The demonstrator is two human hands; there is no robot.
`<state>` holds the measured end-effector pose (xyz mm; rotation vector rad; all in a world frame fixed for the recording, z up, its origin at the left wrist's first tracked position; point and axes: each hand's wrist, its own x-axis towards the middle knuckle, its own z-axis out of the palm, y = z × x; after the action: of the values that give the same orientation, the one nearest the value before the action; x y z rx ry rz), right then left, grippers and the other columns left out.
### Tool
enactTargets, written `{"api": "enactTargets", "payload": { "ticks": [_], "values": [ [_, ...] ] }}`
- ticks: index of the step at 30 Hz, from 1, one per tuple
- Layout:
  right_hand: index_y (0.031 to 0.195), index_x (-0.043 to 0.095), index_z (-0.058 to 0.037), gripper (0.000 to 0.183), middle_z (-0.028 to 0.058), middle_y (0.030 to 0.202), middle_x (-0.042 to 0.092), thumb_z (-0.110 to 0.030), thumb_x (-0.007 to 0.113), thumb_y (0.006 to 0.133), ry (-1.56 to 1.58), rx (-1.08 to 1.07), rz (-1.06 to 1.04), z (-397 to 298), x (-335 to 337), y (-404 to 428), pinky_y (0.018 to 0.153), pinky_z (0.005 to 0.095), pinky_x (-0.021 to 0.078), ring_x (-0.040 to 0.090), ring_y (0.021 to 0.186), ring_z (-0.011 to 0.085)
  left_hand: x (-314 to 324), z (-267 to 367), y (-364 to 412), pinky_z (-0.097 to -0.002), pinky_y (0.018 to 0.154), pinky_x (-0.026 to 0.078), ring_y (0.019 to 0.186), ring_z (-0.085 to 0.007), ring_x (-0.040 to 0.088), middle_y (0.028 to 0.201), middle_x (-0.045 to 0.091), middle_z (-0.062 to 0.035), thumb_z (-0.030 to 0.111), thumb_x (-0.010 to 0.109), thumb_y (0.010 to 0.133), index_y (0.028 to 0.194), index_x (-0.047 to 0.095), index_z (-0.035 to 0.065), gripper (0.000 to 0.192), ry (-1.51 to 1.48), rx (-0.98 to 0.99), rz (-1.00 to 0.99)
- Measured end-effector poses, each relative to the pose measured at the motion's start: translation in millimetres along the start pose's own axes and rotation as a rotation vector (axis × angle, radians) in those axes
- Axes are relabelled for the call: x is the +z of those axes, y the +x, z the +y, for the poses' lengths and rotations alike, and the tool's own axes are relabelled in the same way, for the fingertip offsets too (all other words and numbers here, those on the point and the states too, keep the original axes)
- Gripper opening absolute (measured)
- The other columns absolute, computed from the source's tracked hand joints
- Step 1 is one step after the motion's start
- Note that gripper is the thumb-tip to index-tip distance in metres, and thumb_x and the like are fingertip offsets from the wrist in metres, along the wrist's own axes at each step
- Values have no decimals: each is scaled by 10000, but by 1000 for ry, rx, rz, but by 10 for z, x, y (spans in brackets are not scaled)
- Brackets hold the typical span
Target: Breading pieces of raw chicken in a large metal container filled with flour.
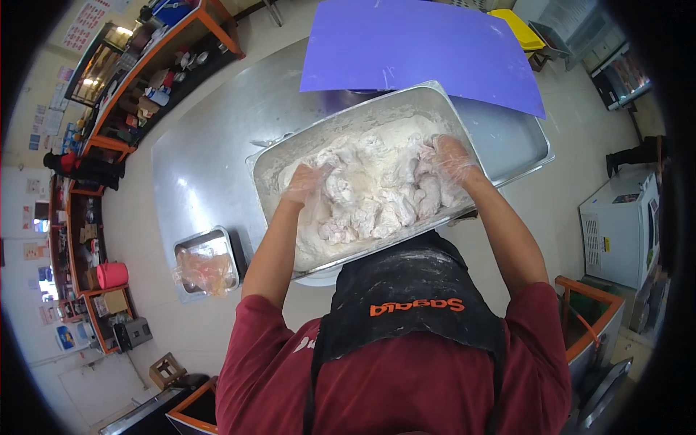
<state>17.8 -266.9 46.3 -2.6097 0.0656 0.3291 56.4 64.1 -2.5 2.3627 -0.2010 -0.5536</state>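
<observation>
A deep stainless steel pan sits at a slant before me, holding white flour and several flour-coated pieces of raw meat, probably chicken. My left hand, in a clear plastic glove, reaches into the flour at the pan's left side and touches a coated piece. On the right, my gloved right hand is in the flour against more coated pieces. Flour and meat hide the fingertips of both hands, so I cannot make out whether either one grips a piece.
The pan rests on a steel table. Beyond it, a purple sheet partly covers another steel tray. A small steel tray with a plastic bag lies at the left corner. Metal tongs lie behind the pan. A person stands far left.
</observation>
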Motion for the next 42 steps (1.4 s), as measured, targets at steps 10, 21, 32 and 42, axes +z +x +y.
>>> {"api": "enactTargets", "payload": {
  "ticks": [10, 21, 32, 42],
  "values": [
    [953, 635, 14, 423, 245, 882, 627, -369, 645, 776, 29, 70, -16, 43, 167, -135, 760, 428, 458, 606, 854, 371, 326, -736, -98, -372, 727, 467, 773, -260, 614, 859, 646, -194, 473, 631, 771, 981, 659, 38, 484, 134, 99, -5],
    [925, 624, 9, 472, 248, 888, 618, -428, 659, 750, 122, 64, 41, 223, 391, 5, 746, 442, 460, 595, 844, 383, 383, -450, 886, -377, 809, 477, 970, -297, 615, 1030, 636, -206, 313, 575, 803, 1031, 655, 26, 375, 641, 127, -47],
    [858, 629, 26, 178, 263, 869, 611, -78, 502, 790, -110, 73, 126, 272, 943, 57, 743, 466, 481, 603, 846, 415, 1101, -471, 1608, -359, 835, 485, 1087, -207, 584, 1192, 604, -46, 201, 590, 797, 1115, 648, 157, 327, 615, -417, -112],
    [889, 597, 20, 192, 234, 875, 612, -96, 451, 841, -207, -192, 398, 969, 1288, 309, 750, 436, 471, 590, 855, 380, 307, 312, 612, -396, 859, 478, 1013, -320, 600, 1074, 606, -235, 134, 533, 776, 982, 649, -25, 285, 700, 5, -219]
  ]
}}
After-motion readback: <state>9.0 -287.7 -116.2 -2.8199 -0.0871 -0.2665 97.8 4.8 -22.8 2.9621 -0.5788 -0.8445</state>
